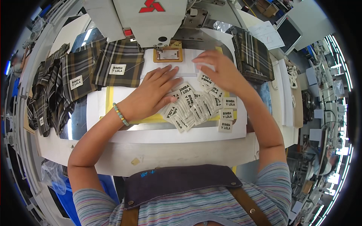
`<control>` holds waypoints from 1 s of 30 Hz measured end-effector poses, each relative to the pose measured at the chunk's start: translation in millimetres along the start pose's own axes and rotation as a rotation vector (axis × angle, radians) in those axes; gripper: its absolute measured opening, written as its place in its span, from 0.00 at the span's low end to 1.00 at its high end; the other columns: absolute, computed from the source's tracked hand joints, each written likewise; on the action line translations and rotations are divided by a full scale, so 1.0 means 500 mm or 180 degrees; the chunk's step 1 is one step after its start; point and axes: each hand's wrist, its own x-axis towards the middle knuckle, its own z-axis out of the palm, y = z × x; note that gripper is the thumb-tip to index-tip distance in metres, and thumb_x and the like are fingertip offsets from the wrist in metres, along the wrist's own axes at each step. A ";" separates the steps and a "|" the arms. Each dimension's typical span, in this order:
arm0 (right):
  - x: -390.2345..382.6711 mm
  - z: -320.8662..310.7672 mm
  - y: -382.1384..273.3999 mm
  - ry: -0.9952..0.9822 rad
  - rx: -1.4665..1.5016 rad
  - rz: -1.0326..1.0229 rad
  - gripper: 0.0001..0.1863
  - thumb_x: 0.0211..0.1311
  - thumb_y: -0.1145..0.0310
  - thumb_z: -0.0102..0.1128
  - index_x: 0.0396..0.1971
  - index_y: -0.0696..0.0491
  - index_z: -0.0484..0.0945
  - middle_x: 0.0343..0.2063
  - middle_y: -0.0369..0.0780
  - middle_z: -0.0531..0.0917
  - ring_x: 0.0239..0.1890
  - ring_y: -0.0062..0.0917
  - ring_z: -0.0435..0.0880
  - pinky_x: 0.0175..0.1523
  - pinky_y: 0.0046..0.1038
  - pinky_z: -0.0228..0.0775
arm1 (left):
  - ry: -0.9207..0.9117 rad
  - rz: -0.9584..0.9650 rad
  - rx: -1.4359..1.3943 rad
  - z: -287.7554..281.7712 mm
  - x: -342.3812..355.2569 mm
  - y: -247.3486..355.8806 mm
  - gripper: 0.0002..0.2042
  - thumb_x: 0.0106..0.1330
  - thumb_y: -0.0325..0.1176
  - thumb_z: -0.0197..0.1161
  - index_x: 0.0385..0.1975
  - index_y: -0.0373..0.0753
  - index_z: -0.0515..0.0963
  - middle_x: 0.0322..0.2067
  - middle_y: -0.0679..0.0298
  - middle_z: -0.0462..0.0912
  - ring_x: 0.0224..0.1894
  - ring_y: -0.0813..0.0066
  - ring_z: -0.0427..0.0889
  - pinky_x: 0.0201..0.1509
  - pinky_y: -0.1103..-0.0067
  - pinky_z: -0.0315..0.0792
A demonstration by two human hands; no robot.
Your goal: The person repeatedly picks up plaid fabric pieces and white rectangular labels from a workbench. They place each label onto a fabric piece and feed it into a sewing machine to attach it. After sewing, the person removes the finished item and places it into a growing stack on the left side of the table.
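My left hand [151,92] lies with fingers stretched out over the white work surface, its thumb at the edge of a loose pile of white fabric labels [190,107] with dark print. Above the far right end of that pile is my right hand [218,69], its thumb apart from the fingers and no object visible between them. Just beyond both hands, a tan clamp frame [167,55] sits under the head of the sewing machine [156,26]. Several labels, one of them a single label [225,126], lie in a column right of the pile.
Plaid fabric pieces, each with a label sewn on, spread at the left, including a plaid piece [120,62]. A stack of plaid pieces [253,54] stands at the right. Behind it are a paper sheet [267,34] and a monitor [289,31]. A blue bin [75,199] is at lower left.
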 end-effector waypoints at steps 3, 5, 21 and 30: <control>-0.032 0.020 -0.083 -0.0129 -0.0477 -0.0049 0.24 0.73 0.55 0.65 0.61 0.52 0.85 0.56 0.43 0.82 0.64 0.38 0.75 0.65 0.42 0.70 | 0.0160 0.0017 -0.0123 0.001 -0.003 -0.004 0.27 0.80 0.47 0.59 0.71 0.36 0.72 0.75 0.50 0.69 0.80 0.50 0.60 0.82 0.57 0.57; -0.031 0.035 -0.095 -0.0160 -0.0819 -0.0091 0.27 0.72 0.52 0.66 0.63 0.52 0.84 0.57 0.42 0.81 0.63 0.38 0.74 0.65 0.43 0.69 | 0.0152 0.0031 -0.0129 -0.003 -0.001 -0.011 0.27 0.79 0.47 0.59 0.70 0.36 0.73 0.75 0.50 0.70 0.80 0.50 0.61 0.81 0.57 0.57; 0.023 0.014 -0.032 -0.0657 -0.0714 -0.0193 0.26 0.76 0.52 0.62 0.68 0.48 0.80 0.71 0.48 0.73 0.74 0.44 0.67 0.77 0.47 0.60 | 0.0446 -0.0388 0.0336 0.009 -0.005 -0.013 0.27 0.74 0.42 0.66 0.69 0.37 0.74 0.74 0.51 0.72 0.75 0.45 0.67 0.78 0.56 0.60; 0.000 0.066 -0.043 -0.0149 -0.1032 -0.0317 0.30 0.78 0.42 0.56 0.67 0.47 0.81 0.72 0.52 0.71 0.77 0.47 0.64 0.75 0.51 0.61 | 0.0356 -0.0585 0.0135 0.013 -0.003 0.016 0.28 0.79 0.45 0.59 0.74 0.36 0.70 0.77 0.45 0.67 0.81 0.44 0.59 0.82 0.52 0.52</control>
